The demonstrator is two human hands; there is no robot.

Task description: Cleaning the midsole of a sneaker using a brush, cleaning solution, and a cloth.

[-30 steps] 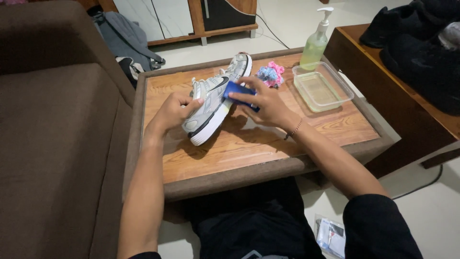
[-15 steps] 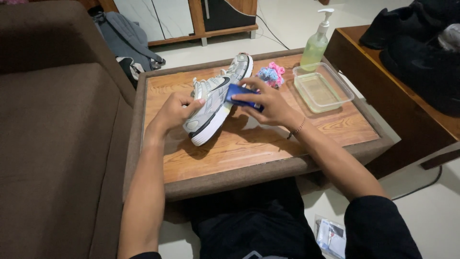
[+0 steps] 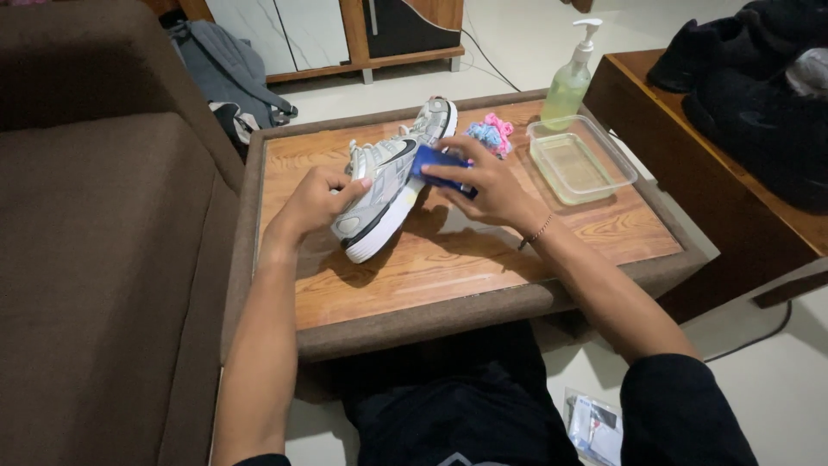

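Head view, looking down: my right hand (image 3: 487, 185) is clamped on a blue cloth (image 3: 435, 164), pressing it against the side of the grey-and-white sneaker (image 3: 392, 177). My left hand (image 3: 315, 200) grips the shoe from the other side, fingers closed over its heel end and upper, tilting it on edge. So the sneaker sits between my two hands, both touching it, on the wooden table (image 3: 448, 259). Its long axis runs on a diagonal, heel near my left hand, toe pointing up and away toward the far edge. The cloth meets it at mid-length, just left of my right hand.

Moving outward: a pink-and-blue crocheted piece (image 3: 493, 135) lies just beyond my right fingers, near the toe. Further right sits a clear plastic container (image 3: 582, 160), and behind it a pump bottle (image 3: 571, 79) of pale green liquid. Both stand clear of the shoe. Brown sofa (image 3: 103, 259) on my left, dark clothing (image 3: 759, 78) piled on the side table at right.
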